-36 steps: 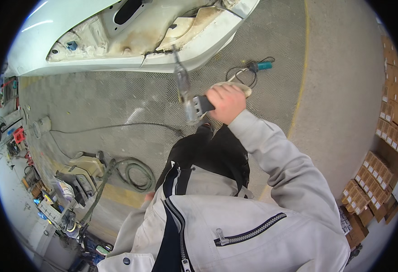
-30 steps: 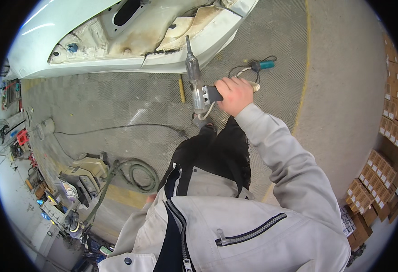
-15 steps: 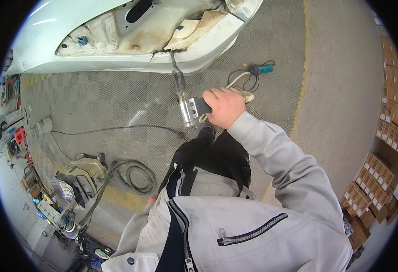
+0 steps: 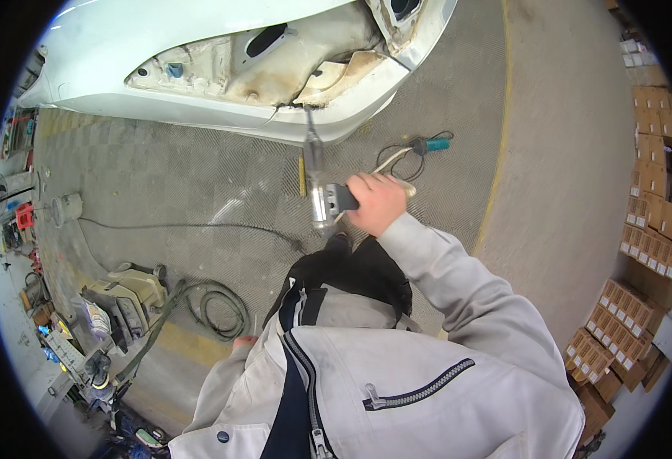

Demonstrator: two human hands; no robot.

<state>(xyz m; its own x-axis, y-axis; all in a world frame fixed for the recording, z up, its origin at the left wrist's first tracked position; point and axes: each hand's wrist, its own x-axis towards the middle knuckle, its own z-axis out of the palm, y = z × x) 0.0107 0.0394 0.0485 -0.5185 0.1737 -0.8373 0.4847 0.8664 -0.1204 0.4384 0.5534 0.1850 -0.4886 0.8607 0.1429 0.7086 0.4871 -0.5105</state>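
Observation:
My right hand point(image 4: 380, 203) is wrapped round the black grip of a gun-shaped tool with a shiny metal barrel point(image 4: 319, 206) and a long, narrow dark tip. That tip points away from me at a dark gap in the lower edge of a white car body point(image 4: 198, 116); I cannot tell whether it touches. Above the gap, the body has a recess point(image 4: 256, 80) with brown-stained, bare inner panels. Behind my right hand a pale cable or hose point(image 4: 391, 161) shows. Only a bit of my left hand point(image 4: 246, 342) is visible, low beside my hip, its fingers mostly hidden.
A teal-ended tool with a dark cord point(image 4: 430, 144) lies on the floor beyond my right hand. A dark cable point(image 4: 190, 225) crosses the floor to a bucket point(image 4: 66, 208). A beige machine point(image 4: 133, 298) and coiled hose point(image 4: 220, 310) are at left; stacked cartons point(image 4: 623, 317) stand at right.
The view has shifted, so the car and the tool appear slightly lower. The tool remains in my right hand, its tip still at the gap. A little more of my left hand shows.

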